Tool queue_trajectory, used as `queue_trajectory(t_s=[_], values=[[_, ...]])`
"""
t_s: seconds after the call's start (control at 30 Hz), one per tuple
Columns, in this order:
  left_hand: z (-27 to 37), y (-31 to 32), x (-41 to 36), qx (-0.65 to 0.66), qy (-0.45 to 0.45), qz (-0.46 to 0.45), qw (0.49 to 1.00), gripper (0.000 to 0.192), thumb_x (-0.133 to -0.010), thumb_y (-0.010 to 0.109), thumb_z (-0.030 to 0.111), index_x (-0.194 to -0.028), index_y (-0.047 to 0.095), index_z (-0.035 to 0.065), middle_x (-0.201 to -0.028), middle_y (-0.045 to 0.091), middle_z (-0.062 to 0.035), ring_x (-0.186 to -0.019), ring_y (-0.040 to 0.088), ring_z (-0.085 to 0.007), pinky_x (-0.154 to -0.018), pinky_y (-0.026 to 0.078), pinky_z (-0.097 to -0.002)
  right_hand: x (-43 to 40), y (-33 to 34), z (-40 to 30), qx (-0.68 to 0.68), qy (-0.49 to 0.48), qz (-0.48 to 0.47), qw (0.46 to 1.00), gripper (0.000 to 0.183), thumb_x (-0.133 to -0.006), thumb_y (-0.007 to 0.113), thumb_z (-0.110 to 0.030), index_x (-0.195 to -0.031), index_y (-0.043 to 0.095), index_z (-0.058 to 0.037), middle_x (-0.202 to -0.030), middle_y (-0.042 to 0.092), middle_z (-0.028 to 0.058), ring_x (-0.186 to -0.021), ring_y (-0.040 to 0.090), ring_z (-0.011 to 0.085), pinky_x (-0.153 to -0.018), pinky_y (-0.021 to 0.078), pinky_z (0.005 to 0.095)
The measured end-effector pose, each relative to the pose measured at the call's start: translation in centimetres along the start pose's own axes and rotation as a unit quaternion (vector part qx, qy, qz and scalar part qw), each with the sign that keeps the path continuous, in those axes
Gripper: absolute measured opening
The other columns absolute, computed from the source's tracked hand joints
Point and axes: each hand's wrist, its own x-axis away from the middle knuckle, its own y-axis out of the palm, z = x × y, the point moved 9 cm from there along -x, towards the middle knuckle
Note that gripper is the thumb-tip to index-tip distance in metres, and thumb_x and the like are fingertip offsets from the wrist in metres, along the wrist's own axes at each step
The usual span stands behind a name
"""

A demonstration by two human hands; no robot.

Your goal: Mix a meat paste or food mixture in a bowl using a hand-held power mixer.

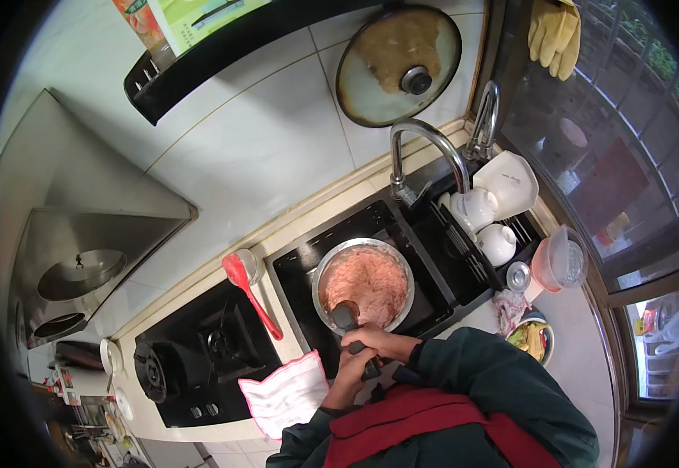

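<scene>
A round metal bowl (408, 304) of ground meat (374, 281) stands over the black sink (292, 281). Both of my hands hold the dark handle of a cooking utensil (344, 316), whose rounded head dips into the meat near the bowl's lower left edge. My left hand (348, 371) grips the lower part of the handle. My right hand (377, 342) closes around it higher up, nearer the head, and the two hands touch. The utensil's working end is partly buried in the meat, so its full shape is hidden.
Left of the sink, a red spoon (251, 292) leans from a glass by the black gas stove (199, 357). A pink-edged white cloth (286, 395) lies at the counter edge. Rightward are a chrome faucet (427, 131), a rack of white dishes (497, 244) and a bowl of food scraps (547, 345).
</scene>
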Motion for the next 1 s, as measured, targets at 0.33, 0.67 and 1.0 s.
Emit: queue_trajectory(t_s=[0.33, 0.67, 1.0], values=[[-0.3, 0.4, 1.5, 0.001, -0.06, -0.042, 0.997, 0.014, -0.074, 0.06, 0.005, -0.086, 0.055, -0.0013, -0.07, 0.058, -0.0105, -0.059, 0.06, -0.0222, -0.055, 0.051, -0.033, 0.3, -0.3, 1.2, -0.067, -0.049, 0.03, 0.996, 0.026, -0.062, 0.07, -0.015, -0.077, 0.061, 0.0028, -0.072, 0.058, 0.0093, -0.061, 0.056, 0.0168, -0.053, 0.0446, 0.0304], [-1.3, 0.5, 1.3, 0.018, -0.056, -0.107, 0.992, 0.014, -0.075, 0.059, 0.008, -0.086, 0.055, -0.0005, -0.07, 0.058, -0.0102, -0.059, 0.059, -0.0227, -0.053, 0.05, -0.0342, 2.2, -0.5, 0.1, -0.027, -0.056, 0.075, 0.995, 0.03, -0.061, 0.069, -0.011, -0.086, 0.057, 0.002, -0.076, 0.058, 0.0094, -0.065, 0.056, 0.0175, -0.057, 0.0449, 0.0295], [-1.0, 2.0, 1.1, 0.045, -0.062, -0.137, 0.988, 0.014, -0.076, 0.057, 0.009, -0.086, 0.054, -0.0003, -0.07, 0.058, -0.0085, -0.058, 0.059, -0.0182, -0.05, 0.049, -0.0296, 1.6, -1.8, -0.2, -0.017, -0.108, 0.11, 0.988, 0.025, -0.062, 0.069, -0.015, -0.077, 0.06, 0.0023, -0.072, 0.06, 0.0088, -0.064, 0.057, 0.0164, -0.056, 0.0452, 0.0294]])
